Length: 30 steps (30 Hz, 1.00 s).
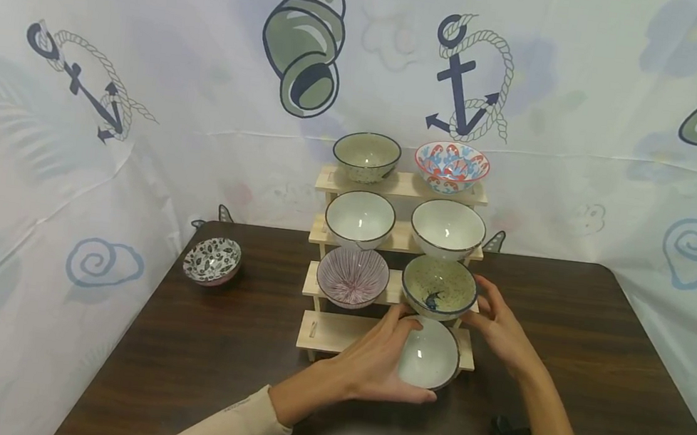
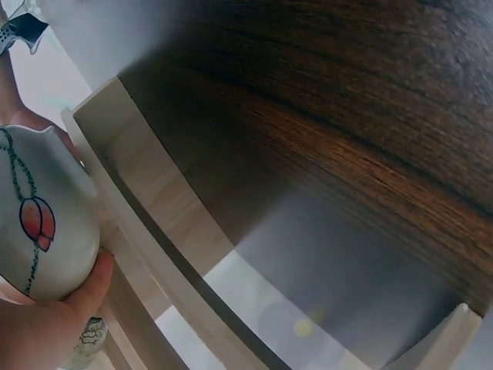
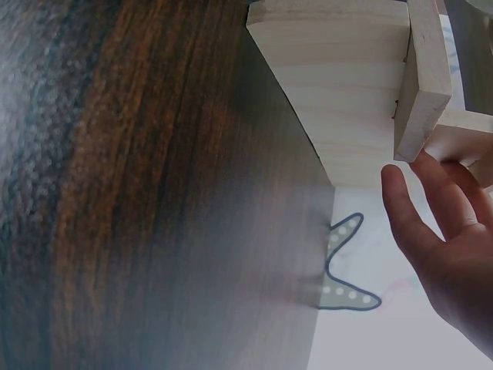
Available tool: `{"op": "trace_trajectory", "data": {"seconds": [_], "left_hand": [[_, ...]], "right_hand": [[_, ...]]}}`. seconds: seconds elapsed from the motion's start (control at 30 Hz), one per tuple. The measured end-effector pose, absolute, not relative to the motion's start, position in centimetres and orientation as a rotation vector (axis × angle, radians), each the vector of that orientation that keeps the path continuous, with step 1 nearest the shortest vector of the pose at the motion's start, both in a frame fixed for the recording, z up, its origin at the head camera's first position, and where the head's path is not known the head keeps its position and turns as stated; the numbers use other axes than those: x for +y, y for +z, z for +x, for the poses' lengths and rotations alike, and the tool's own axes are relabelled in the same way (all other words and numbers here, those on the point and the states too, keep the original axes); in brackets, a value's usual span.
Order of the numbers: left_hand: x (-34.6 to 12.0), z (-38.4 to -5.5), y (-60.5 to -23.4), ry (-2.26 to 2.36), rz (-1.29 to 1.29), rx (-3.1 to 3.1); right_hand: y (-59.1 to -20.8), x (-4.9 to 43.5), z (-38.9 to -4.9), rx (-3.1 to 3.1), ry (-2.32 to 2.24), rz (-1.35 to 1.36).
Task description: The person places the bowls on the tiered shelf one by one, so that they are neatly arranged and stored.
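Note:
My left hand (image 1: 378, 364) grips a white bowl (image 1: 429, 356) with a dark rim, its thumb along the near side and its fingers over the far left rim. The bowl is tilted at the right end of the lowest shelf. A red tulip-like motif shows on the outside of this bowl (image 2: 48, 220) in the left wrist view. Beside the right end of the wooden stand (image 1: 335, 332) is my right hand (image 1: 500, 328), fingers extended close to the speckled green bowl (image 1: 440, 285). In the right wrist view its fingertips (image 3: 391, 176) reach the shelf's end; exact contact is unclear.
Higher tiers carry a purple-striped bowl (image 1: 352, 277), two white bowls (image 1: 360, 217), a green bowl (image 1: 366, 156) and a red-and-blue patterned bowl (image 1: 451, 166). A small leaf-patterned bowl (image 1: 212, 260) stands at the left of the dark table (image 1: 211, 345). A patterned cloth (image 1: 215, 30) hangs behind.

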State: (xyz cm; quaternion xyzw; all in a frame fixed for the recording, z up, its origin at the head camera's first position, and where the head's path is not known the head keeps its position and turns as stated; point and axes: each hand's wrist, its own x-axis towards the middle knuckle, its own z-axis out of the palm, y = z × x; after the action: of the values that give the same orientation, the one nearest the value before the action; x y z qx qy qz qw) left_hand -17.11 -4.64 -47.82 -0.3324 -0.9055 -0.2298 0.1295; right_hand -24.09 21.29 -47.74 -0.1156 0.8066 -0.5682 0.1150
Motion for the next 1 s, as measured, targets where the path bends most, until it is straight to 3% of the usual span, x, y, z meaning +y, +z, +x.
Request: {"op": "trace_trajectory", "data": {"seconds": [1.0], "left_hand": [[-3.0, -17.3, -48.9, -0.821, -0.819, -2.581]], "right_hand": [[-47.9, 21.2, -24.1, 2.360, -1.679, -0.344]]}}
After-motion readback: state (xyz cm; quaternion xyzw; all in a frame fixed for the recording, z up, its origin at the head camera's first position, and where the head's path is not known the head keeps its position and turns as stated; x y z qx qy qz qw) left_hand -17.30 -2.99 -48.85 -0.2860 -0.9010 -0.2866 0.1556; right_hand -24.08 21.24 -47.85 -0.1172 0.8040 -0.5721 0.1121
